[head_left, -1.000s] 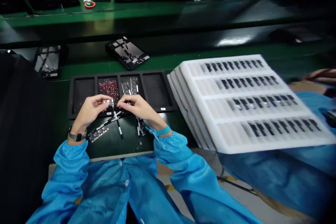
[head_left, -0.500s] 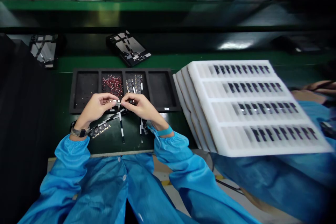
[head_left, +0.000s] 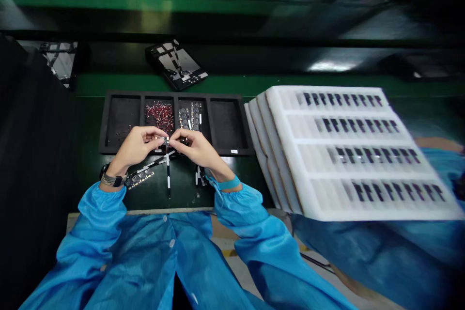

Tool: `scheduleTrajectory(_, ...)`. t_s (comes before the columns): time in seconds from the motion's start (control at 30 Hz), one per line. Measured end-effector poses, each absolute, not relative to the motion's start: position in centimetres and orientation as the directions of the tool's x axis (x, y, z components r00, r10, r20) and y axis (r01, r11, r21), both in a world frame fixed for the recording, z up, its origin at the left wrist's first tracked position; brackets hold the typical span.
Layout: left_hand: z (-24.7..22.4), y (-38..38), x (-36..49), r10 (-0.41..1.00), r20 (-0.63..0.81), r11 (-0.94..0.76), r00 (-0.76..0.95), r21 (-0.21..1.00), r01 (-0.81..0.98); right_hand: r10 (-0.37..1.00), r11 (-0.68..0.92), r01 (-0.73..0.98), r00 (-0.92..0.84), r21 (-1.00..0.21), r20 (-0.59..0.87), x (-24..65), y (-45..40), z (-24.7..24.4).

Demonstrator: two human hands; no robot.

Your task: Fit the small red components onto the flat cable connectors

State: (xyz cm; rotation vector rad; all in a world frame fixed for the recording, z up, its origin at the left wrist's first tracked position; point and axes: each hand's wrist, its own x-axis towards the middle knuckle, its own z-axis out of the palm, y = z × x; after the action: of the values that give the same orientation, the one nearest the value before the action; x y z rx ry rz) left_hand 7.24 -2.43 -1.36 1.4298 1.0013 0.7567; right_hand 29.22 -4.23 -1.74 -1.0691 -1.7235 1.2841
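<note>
Small silvery electronic part (head_left: 166, 141) at centre of frame, pinched between the fingertips of bare left hand (head_left: 136, 146) and bare right hand (head_left: 194, 149), above black foam compartment tray (head_left: 103, 126). Loose red components (head_left: 159, 117) in second compartment. Risk: a slackened pinch, dropping the part among them. White foam tray stack (head_left: 279, 121) at right of frame, tilted: danger of a slide from a bump.
</note>
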Motion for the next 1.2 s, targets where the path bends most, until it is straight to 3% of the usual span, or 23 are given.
scheduleTrajectory(0.27,-0.5,-2.8,7.4,0.898,-0.046,-0.036,0.438,0.984,0.176,0.885,-0.048,0.111,-0.456,-0.993,-0.094,29.4,-4.2,-1.6)
scheduleTrajectory(0.57,-0.5,-3.0,7.5,0.903,-0.087,0.025,0.421,0.988,0.15,0.894,-0.064,0.092,-0.437,-0.994,-0.099,29.2,-4.6,-1.2)
scheduleTrajectory(0.83,0.1,-2.9,6.6,0.9,-0.188,0.162,0.393,0.982,0.098,0.988,0.05,0.207,-0.152,-0.977,0.018,28.1,-5.3,-2.1)
scheduleTrajectory(1.03,0.6,-2.6,5.3,0.914,-0.155,0.215,0.374,0.969,-0.123,0.982,0.179,0.348,-0.014,-0.92,0.186,29.7,-3.9,-1.4)
scheduleTrajectory(1.13,1.2,-2.1,3.8,0.959,-0.113,0.207,0.26,0.905,-0.372,0.96,0.278,0.496,-0.184,-0.823,0.213,30.0,-2.1,-0.8)
scheduleTrajectory(1.2,1.6,-1.6,2.7,0.988,-0.094,0.144,0.121,0.843,-0.519,0.923,0.346,0.61,-0.358,-0.713,0.142,29.5,-1.1,-0.4)
